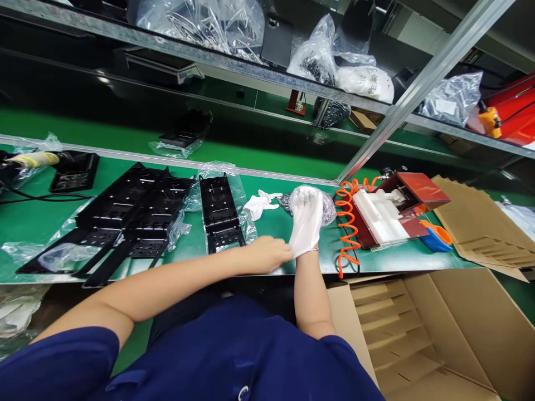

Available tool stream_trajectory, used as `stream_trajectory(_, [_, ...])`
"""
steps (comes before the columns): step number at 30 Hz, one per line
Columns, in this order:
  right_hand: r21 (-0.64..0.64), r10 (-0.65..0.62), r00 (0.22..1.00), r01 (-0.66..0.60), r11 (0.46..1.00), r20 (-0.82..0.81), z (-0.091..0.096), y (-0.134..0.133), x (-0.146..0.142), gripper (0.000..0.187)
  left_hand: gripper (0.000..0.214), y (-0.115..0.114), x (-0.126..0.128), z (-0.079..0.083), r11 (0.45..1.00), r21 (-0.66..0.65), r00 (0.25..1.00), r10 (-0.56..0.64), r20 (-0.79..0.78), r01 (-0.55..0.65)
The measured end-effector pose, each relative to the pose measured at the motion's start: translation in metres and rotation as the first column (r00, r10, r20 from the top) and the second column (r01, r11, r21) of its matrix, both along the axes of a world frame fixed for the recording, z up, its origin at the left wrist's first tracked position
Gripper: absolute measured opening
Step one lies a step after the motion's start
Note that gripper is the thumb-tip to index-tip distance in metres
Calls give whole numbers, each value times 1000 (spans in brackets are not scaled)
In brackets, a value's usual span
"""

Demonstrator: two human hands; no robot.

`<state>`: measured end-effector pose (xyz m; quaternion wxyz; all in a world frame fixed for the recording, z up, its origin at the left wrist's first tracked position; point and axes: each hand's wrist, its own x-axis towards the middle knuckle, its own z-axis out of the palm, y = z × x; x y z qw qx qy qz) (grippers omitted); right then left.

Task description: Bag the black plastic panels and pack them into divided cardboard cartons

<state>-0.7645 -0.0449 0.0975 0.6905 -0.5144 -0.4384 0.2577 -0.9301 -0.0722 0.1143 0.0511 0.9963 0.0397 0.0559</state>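
Your left hand (268, 254) pinched the white fabric glove (301, 236), just rightward, mid-frame. Its long axis ran up-frame over your extended right hand (308, 209).

Left grip (271, 254) at right wrist (308, 254)

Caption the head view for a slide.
Left hand holds the cuff of the white glove on the right hand; a second glove lies on the green bench.

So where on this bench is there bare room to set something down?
A small green patch lies just beyond the left hand, between the loose glove and gloved right hand. A thin strip of bench fronts the machine. The left is crowded with black trays.
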Motion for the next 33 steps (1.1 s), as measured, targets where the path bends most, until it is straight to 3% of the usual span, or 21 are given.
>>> stream_trajectory(2, [-8,47,961,-51,999,-272,0,1,5,65,11,33,2,10,993,28,991,119,-66,-117])
stream_trajectory(4, [-8,86,808,-112,994,-583,1,-3,6,69,16,70,3,14,954,1,948,297,-110,-299])
stream_trajectory(5, [-12,91,727,-135,991,-681,1,-6,6,69,19,87,3,13,915,-29,909,397,-125,-403])
stream_trajectory(7, [-42,66,658,-146,988,-750,0,-11,3,69,19,118,2,7,835,-87,836,529,-146,-544])
stream_trajectory(9, [-97,27,702,-137,986,-712,-4,-15,0,65,13,139,2,0,784,-134,795,591,-139,-606])
stream_trajectory(12, [-188,-16,863,-92,978,-504,-12,-18,-4,54,14,155,2,0,728,-230,759,645,-86,-645])
stream_trajectory(17, [-258,9,988,-49,965,-153,-16,-20,-22,44,29,142,5,16,673,-448,745,666,22,-588])
stream_trajectory(21, [-374,44,965,58,926,258,-17,-16,-36,41,21,122,4,18,663,-503,734,675,79,-555])
stream_trajectory(25, [-398,86,992,-41,916,96,-25,-13,-37,38,18,108,-1,17,649,-544,744,665,64,-533])
stream_trajectory(27, [-360,41,998,-20,933,49,-23,-15,-37,36,16,99,-5,21,653,-553,731,673,112,-517])
stream_trajectory(30, [-281,-29,999,21,959,-25,-12,-21,-38,37,23,80,-10,28,716,-531,753,627,201,-454])
stream_trajectory(33, [-261,48,981,-98,960,-190,0,-27,-43,37,27,66,-8,30,745,-496,814,568,120,-446])
